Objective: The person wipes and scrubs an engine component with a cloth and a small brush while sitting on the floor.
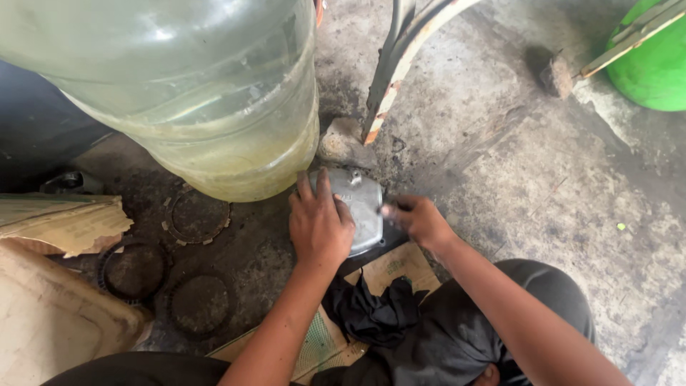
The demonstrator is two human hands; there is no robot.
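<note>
A grey metal engine cover lies on the oily concrete floor beside the big clear water jug. My left hand rests flat on the cover's left half, fingers pointing toward the jug. At the cover's right edge, my right hand is closed around a small tool or part that is blurred and too small to tell. A black rag lies on a piece of cardboard just below the cover.
Three ring-shaped clutch plates lie on the floor at left. Torn cardboard sits at the far left. A stone props a leaning frame. A green tub stands top right.
</note>
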